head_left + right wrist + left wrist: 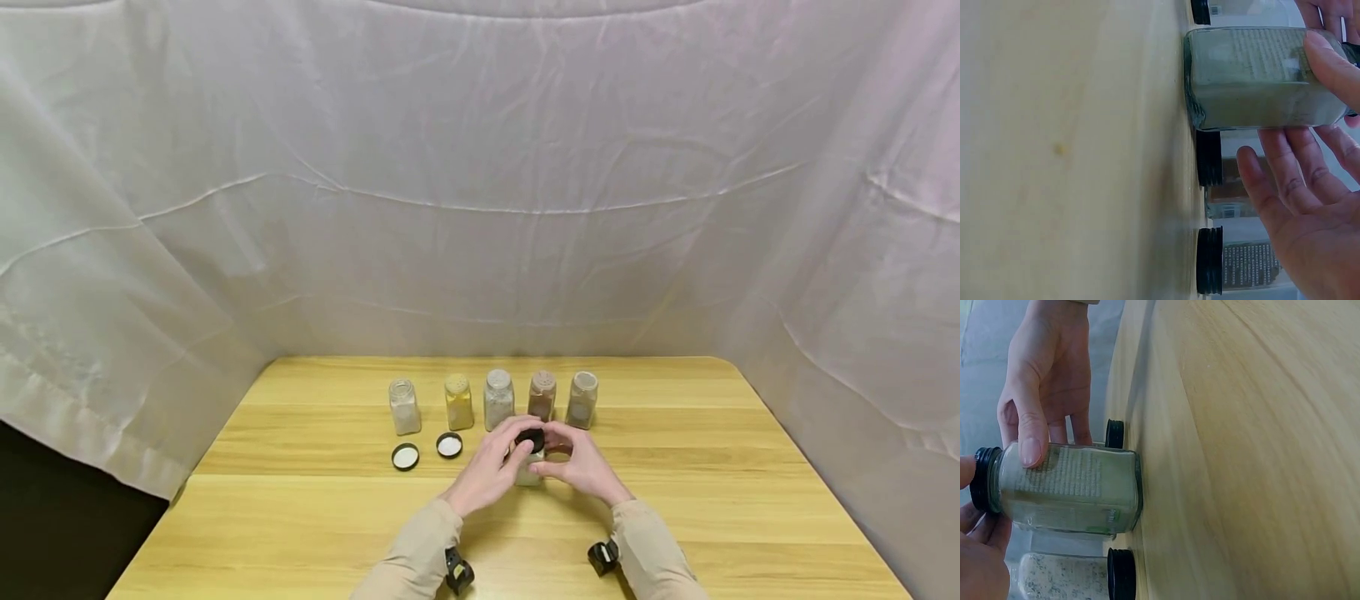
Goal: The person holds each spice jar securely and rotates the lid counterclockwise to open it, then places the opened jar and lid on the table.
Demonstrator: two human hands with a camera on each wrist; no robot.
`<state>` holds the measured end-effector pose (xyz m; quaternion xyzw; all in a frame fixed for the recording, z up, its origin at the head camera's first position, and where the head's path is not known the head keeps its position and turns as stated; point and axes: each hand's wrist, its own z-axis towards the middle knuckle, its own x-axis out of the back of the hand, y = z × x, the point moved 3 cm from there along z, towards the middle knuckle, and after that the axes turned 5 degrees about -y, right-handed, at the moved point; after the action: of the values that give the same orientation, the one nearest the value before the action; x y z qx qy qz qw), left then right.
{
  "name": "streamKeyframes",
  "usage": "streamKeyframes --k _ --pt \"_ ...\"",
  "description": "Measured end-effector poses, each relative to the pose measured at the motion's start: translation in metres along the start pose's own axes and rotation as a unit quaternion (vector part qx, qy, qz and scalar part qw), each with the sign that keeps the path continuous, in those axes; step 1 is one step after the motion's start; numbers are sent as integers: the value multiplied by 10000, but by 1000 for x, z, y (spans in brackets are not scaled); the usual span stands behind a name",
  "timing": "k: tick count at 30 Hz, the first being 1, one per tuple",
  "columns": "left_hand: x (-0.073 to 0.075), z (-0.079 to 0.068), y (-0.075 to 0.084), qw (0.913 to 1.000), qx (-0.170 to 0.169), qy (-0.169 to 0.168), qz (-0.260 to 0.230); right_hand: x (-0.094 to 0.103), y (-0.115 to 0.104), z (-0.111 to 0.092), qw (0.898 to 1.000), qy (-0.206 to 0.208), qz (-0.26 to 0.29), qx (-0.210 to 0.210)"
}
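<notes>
Between the hands stands a square glass jar [1072,494] of grey-green powder, upright, its base at or just above the tabletop. My left hand [486,477] holds the jar's black screw lid [532,439] from above, thumb and fingers around its rim. The right hand [588,470] grips the jar's body, with the thumb [1335,69] on one face and fingers on the opposite side. In the left wrist view the lid sits at the jar's neck; whether its threads are engaged is hidden.
Behind the hands a row holds several jars, among them a white-powder jar [405,408], a yellow one [459,404] and a reddish-brown one [542,396]. Two upturned lids [406,457] lie front left. More black lids [1210,259] show before other jars. Pale curtains surround the wooden table [300,517].
</notes>
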<state>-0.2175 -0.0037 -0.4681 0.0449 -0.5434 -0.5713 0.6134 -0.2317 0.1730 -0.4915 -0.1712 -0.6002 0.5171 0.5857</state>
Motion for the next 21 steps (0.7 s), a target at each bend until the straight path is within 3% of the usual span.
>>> streamKeyframes --k 15,21 --pt "1 2 2 9981 206 450 358 -2 2 0 9999 -5 -98 98" --pt "1 4 2 9959 444 684 395 -2 -1 1 9999 -11 -99 122"
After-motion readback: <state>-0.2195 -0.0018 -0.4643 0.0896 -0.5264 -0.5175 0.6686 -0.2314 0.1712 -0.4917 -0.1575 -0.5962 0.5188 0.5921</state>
